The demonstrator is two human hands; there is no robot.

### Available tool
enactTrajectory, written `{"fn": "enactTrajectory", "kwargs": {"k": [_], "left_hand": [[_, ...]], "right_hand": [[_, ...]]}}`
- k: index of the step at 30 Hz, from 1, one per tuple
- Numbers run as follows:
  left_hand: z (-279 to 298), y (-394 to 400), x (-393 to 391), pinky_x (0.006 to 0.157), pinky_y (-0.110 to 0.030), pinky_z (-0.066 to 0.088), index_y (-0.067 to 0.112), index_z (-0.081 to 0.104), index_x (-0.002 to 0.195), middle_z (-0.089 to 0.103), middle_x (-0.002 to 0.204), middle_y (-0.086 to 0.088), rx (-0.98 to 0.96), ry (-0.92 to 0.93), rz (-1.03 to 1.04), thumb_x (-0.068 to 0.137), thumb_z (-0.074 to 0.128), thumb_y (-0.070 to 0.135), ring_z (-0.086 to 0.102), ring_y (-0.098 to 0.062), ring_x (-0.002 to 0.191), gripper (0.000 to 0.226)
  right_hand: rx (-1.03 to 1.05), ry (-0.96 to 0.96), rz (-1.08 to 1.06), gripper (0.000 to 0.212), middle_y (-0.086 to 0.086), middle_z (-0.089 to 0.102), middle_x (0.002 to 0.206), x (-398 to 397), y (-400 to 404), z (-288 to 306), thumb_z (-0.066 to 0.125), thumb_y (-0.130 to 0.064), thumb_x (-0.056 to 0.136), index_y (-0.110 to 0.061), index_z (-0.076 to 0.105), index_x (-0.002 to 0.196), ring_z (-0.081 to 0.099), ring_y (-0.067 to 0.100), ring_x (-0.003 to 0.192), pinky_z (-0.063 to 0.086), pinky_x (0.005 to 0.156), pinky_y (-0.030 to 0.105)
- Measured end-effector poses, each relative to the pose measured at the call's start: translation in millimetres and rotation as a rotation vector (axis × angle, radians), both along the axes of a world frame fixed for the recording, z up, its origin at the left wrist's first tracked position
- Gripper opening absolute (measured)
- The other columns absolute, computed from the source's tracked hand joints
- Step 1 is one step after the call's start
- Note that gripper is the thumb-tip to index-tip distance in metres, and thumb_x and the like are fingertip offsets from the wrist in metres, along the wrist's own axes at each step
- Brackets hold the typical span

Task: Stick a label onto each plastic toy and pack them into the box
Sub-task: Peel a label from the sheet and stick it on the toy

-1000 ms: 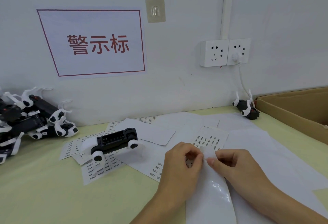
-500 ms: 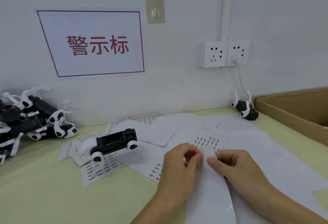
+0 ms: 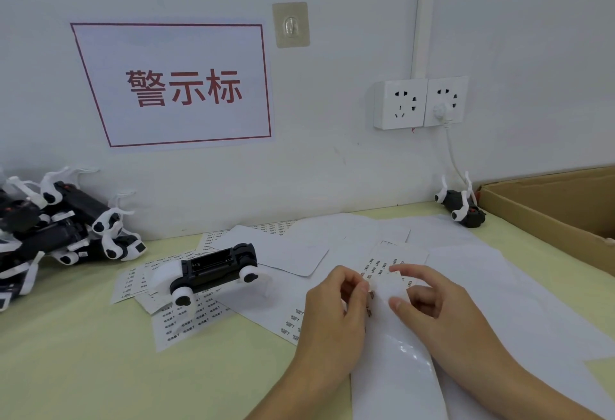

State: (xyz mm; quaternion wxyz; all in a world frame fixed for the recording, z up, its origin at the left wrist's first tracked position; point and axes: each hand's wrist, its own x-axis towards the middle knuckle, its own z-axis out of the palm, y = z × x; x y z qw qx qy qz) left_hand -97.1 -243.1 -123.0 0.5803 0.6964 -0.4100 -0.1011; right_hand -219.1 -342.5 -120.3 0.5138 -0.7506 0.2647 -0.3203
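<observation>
Far left, against the wall: a pile of toys [image 3: 56, 233], black bodies with white parts, heaped on the table [image 3: 66, 369].

Left of centre: one toy [image 3: 213, 270] lies apart from the pile, on its side across printed label sheets [image 3: 179, 316]. More sheets, some blank, spread rightward over the table.

Wall above: a sign [image 3: 179, 86] with red characters in a red border, and a clear hook [image 3: 291, 25] to its right.

Centre foreground: left hand [image 3: 332, 316], fingers curled, thumb and forefinger pinched together at the upper edge of a glossy strip [image 3: 396, 376]. Whether a label is between them is too small to tell. Right hand [image 3: 439, 306] just beside it, thumb pressed on the strip's curled top end, forefinger arched over it; the strip is held between them. The strip runs down toward the viewer between both forearms.

Right of centre, on the wall: two sockets [image 3: 421, 103], a white plug in the right one.

Right, by the wall: a single toy [image 3: 461, 206] on the table, just beside the box [image 3: 545, 216]. The box is cardboard, open; its inside is not visible.
</observation>
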Motion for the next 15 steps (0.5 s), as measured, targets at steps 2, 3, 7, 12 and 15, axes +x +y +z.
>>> {"fn": "enactTrajectory", "kwargs": {"k": [2, 3, 7, 12, 15], "left_hand": [[0.0, 0.1, 0.1, 0.063, -0.013, 0.045, 0.026, 0.064, 0.082, 0.067, 0.079, 0.013, 0.001, 0.001, 0.006, 0.099, 0.057, 0.020, 0.061, -0.004, 0.072, 0.018], [0.0, 0.3, 0.2, 0.063, -0.013, 0.045, 0.025, 0.064, 0.082, 0.067, 0.079, 0.013, 0.001, 0.001, 0.008, 0.099, 0.057, 0.020, 0.061, -0.004, 0.071, 0.019], [1.2, 0.9, 0.4, 0.061, -0.014, 0.046, 0.024, 0.065, 0.081, 0.068, 0.078, 0.013, 0.020, -0.007, 0.010, 0.100, 0.056, 0.019, 0.062, -0.008, 0.070, 0.022], [3.1, 1.2, 0.4, 0.058, -0.014, 0.044, 0.024, 0.062, 0.079, 0.067, 0.076, 0.013, 0.033, 0.029, 0.023, 0.102, 0.051, 0.018, 0.055, -0.001, 0.061, 0.026], [4.4, 1.8, 0.0, 0.057, -0.014, 0.043, 0.023, 0.062, 0.080, 0.068, 0.078, 0.012, 0.029, 0.048, 0.030, 0.102, 0.051, 0.019, 0.053, 0.000, 0.058, 0.025]], "right_hand": [[-0.046, -0.009, 0.003, 0.036, 0.000, 0.052, 0.059, -0.3, 1.2, -0.8, 0.068, -0.009, 0.090, -0.033, 0.058, 0.114, 0.048, 0.012, 0.058, 0.047, 0.067, 0.025], [-0.065, -0.014, 0.002, 0.037, 0.002, 0.051, 0.060, -0.4, 2.0, -1.3, 0.067, -0.009, 0.090, -0.035, 0.056, 0.114, 0.047, 0.013, 0.058, 0.049, 0.071, 0.029], [-0.143, -0.007, -0.010, 0.040, -0.002, 0.048, 0.058, -0.8, 4.6, -2.1, 0.066, -0.010, 0.091, -0.039, 0.051, 0.113, 0.046, 0.013, 0.057, 0.051, 0.077, 0.034], [-0.222, 0.012, -0.041, 0.042, 0.008, 0.064, 0.071, -0.9, 4.8, -2.5, 0.063, -0.011, 0.092, -0.045, 0.048, 0.111, 0.059, 0.025, 0.063, 0.052, 0.068, 0.037], [-0.301, 0.002, -0.098, 0.044, -0.007, 0.062, 0.085, 0.4, 5.2, -4.6, 0.066, -0.011, 0.090, -0.047, 0.050, 0.109, 0.059, 0.007, 0.072, 0.048, 0.064, 0.019]]}}
